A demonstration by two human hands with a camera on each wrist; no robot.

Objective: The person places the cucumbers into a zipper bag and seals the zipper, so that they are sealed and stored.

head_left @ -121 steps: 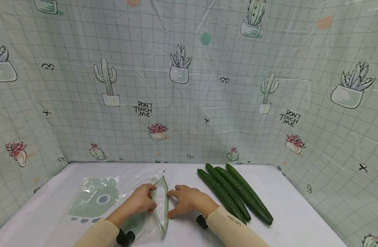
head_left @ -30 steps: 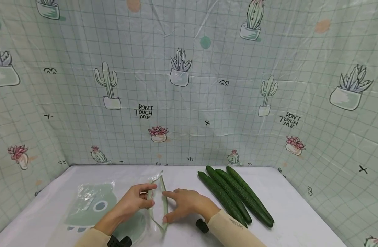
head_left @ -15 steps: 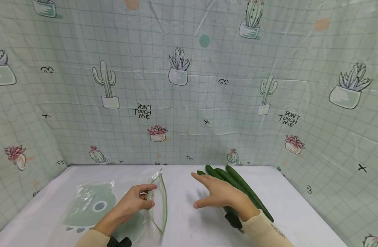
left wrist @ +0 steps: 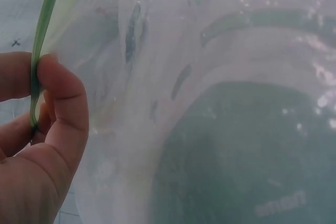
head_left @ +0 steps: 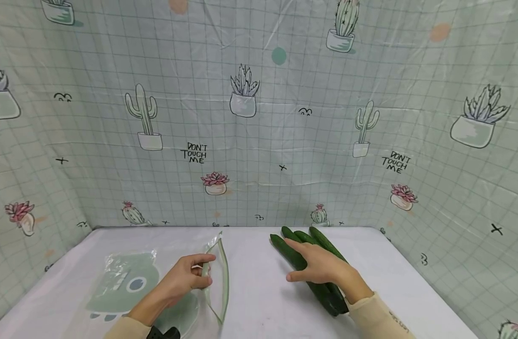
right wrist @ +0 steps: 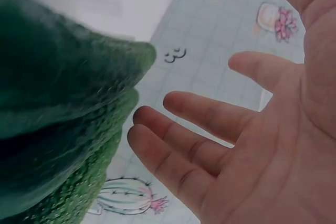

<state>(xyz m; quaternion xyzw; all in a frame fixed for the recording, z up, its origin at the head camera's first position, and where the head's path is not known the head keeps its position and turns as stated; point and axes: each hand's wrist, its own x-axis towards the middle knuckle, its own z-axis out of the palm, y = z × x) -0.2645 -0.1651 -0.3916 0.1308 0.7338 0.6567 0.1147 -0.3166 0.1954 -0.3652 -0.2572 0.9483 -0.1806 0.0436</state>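
Note:
A clear zip bag [head_left: 144,273] with a green cartoon animal print lies on the left of the table, its green-edged mouth spread apart. My left hand [head_left: 186,274] pinches one edge of that mouth between thumb and fingers; the left wrist view shows the green zip strip [left wrist: 43,30] caught in the grip. Several long green cucumbers [head_left: 292,254] lie side by side, slanting, on the right. Above them hovers my right hand [head_left: 322,267], fingers spread and thumb apart, covering their middle in the head view. In the right wrist view its fingers are straight beside the cucumbers [right wrist: 68,77].
A white-covered table [head_left: 254,306] carries everything. Behind and on both sides hangs a pale checked curtain [head_left: 259,150] with cactus drawings. A dark wrist device [head_left: 163,332] sits at my left sleeve.
My right hand has let go of the bag's right edge and moved right, over the cucumbers. The left hand keeps its pinch; the bag mouth stays spread, wider than at first.

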